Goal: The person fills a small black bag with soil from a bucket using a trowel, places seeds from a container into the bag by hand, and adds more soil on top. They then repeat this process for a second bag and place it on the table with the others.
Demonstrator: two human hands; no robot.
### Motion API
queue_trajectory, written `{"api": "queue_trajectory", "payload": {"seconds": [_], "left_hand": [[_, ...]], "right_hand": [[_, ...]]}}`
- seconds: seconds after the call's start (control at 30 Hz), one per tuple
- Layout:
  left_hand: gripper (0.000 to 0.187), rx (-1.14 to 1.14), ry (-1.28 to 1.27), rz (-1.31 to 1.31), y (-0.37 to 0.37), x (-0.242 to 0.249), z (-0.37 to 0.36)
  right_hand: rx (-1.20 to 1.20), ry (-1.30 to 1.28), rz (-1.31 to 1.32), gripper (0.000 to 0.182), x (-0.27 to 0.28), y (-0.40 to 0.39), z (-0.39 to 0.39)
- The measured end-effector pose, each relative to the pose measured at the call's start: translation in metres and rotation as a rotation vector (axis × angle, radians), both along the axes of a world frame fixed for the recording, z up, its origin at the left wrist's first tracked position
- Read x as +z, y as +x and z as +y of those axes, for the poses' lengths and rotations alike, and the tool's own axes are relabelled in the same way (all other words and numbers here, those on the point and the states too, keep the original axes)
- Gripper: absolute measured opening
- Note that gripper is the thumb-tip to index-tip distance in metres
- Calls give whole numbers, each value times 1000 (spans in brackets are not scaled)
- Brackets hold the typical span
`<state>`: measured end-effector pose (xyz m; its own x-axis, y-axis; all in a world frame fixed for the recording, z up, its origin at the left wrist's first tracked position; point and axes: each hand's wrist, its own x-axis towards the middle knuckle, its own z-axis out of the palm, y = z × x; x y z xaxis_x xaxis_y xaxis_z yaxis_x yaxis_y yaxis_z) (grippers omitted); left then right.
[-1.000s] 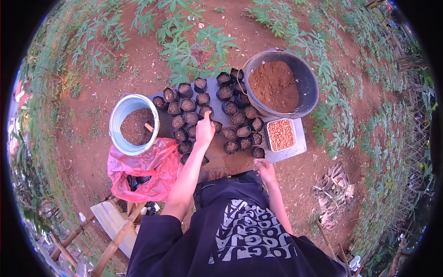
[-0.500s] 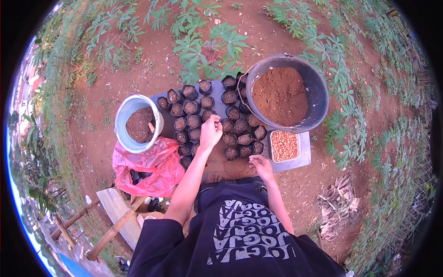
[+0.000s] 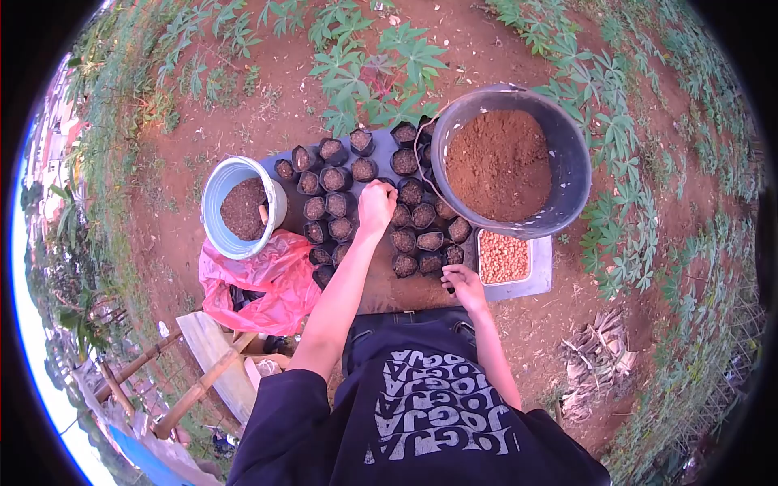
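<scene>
My left hand [image 3: 377, 209] is over the middle of the grey board [image 3: 381, 279], its fingers pressed together, and whatever they hold is hidden. Just above it is a soil-filled black bag [image 3: 364, 169], and another bag [image 3: 411, 192] stands to its right. My right hand [image 3: 464, 286] hovers by the lower right bags, near a soil-filled bag [image 3: 454, 255], with its fingers curled together; its contents are too small to make out. Beside it, a white tray [image 3: 530, 261] holds many tan seeds [image 3: 502, 257].
A large dark bucket [image 3: 572, 166] of brown soil stands at the upper right. On the left, a pale blue bucket [image 3: 278, 198] holds dark soil and a handle, above a pink plastic bag [image 3: 275, 296]. Leafy plants [image 3: 381, 73] grow beyond the board.
My left hand has shifted slightly upward, to the bags' upper rows, with its back turned more to view. My right hand has moved slightly right and its fingers have curled further down.
</scene>
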<state>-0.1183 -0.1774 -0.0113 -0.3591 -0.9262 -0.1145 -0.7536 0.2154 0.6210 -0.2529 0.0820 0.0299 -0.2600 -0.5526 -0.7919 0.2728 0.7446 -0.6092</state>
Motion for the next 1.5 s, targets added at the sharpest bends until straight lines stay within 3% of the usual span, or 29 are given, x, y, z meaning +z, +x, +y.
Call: {"api": "queue_trajectory", "payload": {"seconds": [0.2, 0.33, 0.6, 0.97, 1.07, 1.17, 1.23, 1.37, 1.5], "left_hand": [[12, -88, -69, 1, -5, -1, -2], [14, 70, -217, -6, 9, 13, -23], [17, 55, -49, -122, 4, 3, -69], [15, -32, -76, -74, -25, -7, -64], [15, -55, -60, -62, -21, 10, -70], [19, 41, -180, 9, -10, 5, -101], [24, 17, -230, -71, -4, 0, -127], [22, -101, 61, -341, -12, 23, -156], [18, -163, -114, -407, -20, 10, -153]], "right_hand": [[-3, 13, -32, 23, 0, -3, 6], [-23, 21, -42, 22, 3, -5, 5], [-37, -11, -40, 21, -7, -4, 10], [-69, 22, -1, 22, -2, -4, 11], [-67, 20, 5, 22, -2, -4, 9], [-60, -10, 21, 22, -5, -3, 11], [-41, -51, 37, 22, -11, -4, 16], [-64, -14, 25, 22, -12, -5, 17], [-81, 14, 19, 21, -6, -4, 14]]}}
